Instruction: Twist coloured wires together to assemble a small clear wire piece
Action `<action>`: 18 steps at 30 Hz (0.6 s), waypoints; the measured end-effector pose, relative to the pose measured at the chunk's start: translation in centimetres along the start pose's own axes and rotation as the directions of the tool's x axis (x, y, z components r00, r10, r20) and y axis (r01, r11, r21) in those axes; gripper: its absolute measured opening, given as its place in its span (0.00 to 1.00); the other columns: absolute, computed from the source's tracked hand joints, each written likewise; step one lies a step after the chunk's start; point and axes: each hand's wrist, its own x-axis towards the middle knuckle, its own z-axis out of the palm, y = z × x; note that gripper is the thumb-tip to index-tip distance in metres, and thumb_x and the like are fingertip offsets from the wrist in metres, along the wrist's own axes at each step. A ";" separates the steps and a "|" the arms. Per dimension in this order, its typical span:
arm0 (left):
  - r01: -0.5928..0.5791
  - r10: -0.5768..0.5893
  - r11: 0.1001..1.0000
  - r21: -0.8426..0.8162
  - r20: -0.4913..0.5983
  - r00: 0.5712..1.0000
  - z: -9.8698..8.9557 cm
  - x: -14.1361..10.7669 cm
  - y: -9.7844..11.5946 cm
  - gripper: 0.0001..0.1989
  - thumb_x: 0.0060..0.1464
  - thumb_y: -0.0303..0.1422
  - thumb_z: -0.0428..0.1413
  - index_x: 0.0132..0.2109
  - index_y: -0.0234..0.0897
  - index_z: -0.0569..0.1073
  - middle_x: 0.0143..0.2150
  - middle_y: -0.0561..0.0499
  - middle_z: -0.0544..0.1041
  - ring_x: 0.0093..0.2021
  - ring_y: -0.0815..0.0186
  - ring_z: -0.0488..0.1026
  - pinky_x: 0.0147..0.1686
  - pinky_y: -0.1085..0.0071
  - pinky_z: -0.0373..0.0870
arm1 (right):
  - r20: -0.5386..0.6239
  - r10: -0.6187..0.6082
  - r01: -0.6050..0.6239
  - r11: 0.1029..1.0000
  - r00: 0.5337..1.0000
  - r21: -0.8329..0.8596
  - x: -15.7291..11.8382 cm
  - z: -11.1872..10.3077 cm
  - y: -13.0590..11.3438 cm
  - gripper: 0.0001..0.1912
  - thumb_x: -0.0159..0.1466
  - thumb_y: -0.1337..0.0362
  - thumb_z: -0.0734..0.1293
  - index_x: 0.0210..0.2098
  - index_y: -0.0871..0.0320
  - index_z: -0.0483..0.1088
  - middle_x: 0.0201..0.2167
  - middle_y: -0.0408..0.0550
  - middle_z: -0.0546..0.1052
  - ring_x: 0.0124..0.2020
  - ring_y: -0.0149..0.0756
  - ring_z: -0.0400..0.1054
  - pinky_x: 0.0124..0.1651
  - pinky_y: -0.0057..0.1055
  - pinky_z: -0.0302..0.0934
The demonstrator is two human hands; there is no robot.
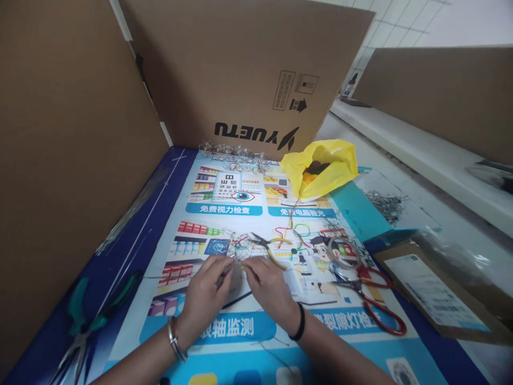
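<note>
Our left hand [208,284] is at the centre of the frame, its thumb and fingertips drawn together at the near edge of a small wire piece [241,248]. Our right hand [269,282] meets that same edge from the other side, its fingertips also pinched on it, though the exact strand each hand grips is too fine to tell. The wire piece, a loose silvery tangle with bits of red and green, lies just beyond both sets of fingertips, over the printed sheet [224,355] on the desk [116,262].

We have yellow-handled pliers [276,248] just beyond the right hand, their jaws pointing toward the wire piece. Right of them, at the right of the frame, we see a roll of clear tape [343,252] and red-handled scissors [371,294], with a brown package [444,294] farther right. In the upper right, an open yellow bag [336,179] shows orange and dark contents, and coloured strands [292,224] trail below it.

Green-handled pliers [82,326] lie at the lower left, and a bundle of straight wires [134,211] lies above them along the cardboard [240,64]. A clump of silvery wire [236,154] sits at the foot of the cardboard's far panel. We wear a metal bangle [175,340] on the left wrist and a black band [298,322] on the right.
</note>
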 end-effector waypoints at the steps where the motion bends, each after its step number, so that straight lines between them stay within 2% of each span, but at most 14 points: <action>1: -0.011 0.011 1.000 0.020 -0.002 1.000 0.0 0.0 0.0 0.11 0.56 0.28 0.49 0.46 0.37 0.71 0.43 0.45 0.74 0.43 0.62 0.72 0.42 0.67 0.72 | -0.005 -0.005 0.005 1.000 1.000 0.002 0.0 0.0 0.0 0.10 0.63 0.71 0.59 0.38 0.57 0.71 0.34 0.49 0.76 0.37 0.36 0.70 0.42 0.34 0.66; 5: -0.065 0.069 0.982 0.175 -0.019 0.997 -0.4 0.2 0.0 0.10 0.56 0.29 0.50 0.45 0.37 0.71 0.41 0.46 0.74 0.41 0.62 0.72 0.40 0.67 0.71 | -0.001 -0.010 0.010 1.000 1.000 0.006 0.0 0.0 -0.1 0.10 0.63 0.72 0.59 0.38 0.57 0.71 0.34 0.49 0.76 0.37 0.36 0.70 0.43 0.34 0.66; 11: -0.179 0.230 0.874 0.451 -0.060 0.971 -0.7 1.2 0.4 0.07 0.55 0.32 0.53 0.40 0.36 0.73 0.35 0.47 0.75 0.36 0.61 0.71 0.36 0.66 0.67 | -0.001 -0.015 0.015 1.000 1.000 0.000 0.0 0.0 -0.1 0.11 0.62 0.73 0.59 0.38 0.57 0.71 0.35 0.49 0.76 0.38 0.36 0.70 0.44 0.33 0.66; 15: -0.227 0.279 0.816 0.532 -0.018 0.960 -0.8 1.9 0.5 0.06 0.56 0.30 0.52 0.36 0.38 0.74 0.33 0.48 0.75 0.34 0.61 0.70 0.34 0.66 0.64 | -0.007 -0.035 0.035 0.999 0.999 0.012 -0.1 0.1 0.1 0.10 0.62 0.73 0.59 0.38 0.57 0.71 0.34 0.49 0.76 0.38 0.36 0.69 0.43 0.33 0.66; 18: -0.233 0.281 0.808 0.540 -0.007 0.960 -0.8 2.1 0.3 0.06 0.56 0.29 0.52 0.34 0.39 0.74 0.32 0.49 0.74 0.33 0.62 0.70 0.33 0.66 0.63 | -0.018 -0.045 0.046 0.999 0.999 0.026 0.0 0.1 0.1 0.11 0.62 0.73 0.59 0.38 0.57 0.70 0.34 0.48 0.76 0.37 0.35 0.69 0.43 0.33 0.66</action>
